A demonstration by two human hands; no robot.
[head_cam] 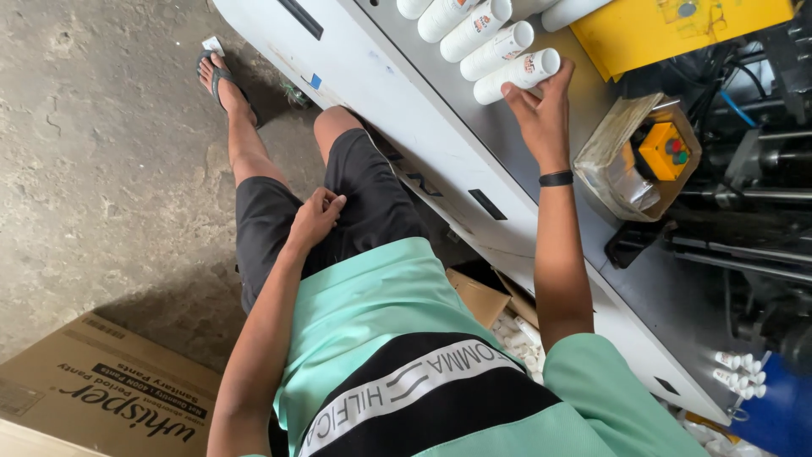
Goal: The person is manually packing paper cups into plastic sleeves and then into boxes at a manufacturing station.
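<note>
Fingers of our right hand (541, 106) curl around the near end of a white plastic tube (518, 76) with a small printed label; we log this as a grasp, the thumb under the tube and the fingertips over its open end. A black band (556, 178) sits on that wrist. The tube lies on its side on the grey machine table (474, 135), nearest of a row of similar white tubes (474, 30) lying side by side and touching, running toward the far edge of the view.

Our left hand (315, 217) is well apart from the tubes, loosely closed and resting on the black shorts (372, 199) at the thigh; it holds nothing that we can make out.

To the right of the grasped tube we note a yellow panel (677, 30), and nearer, a yellow control box (664, 151) with coloured buttons, wrapped in clear plastic. Below the table edge an open carton (486, 300) holds small white pieces. A brown cardboard box (101, 389) lies on the concrete floor (93, 144) at near left. More small white tubes (737, 372) stand at lower right, against a blue container (782, 419).
</note>
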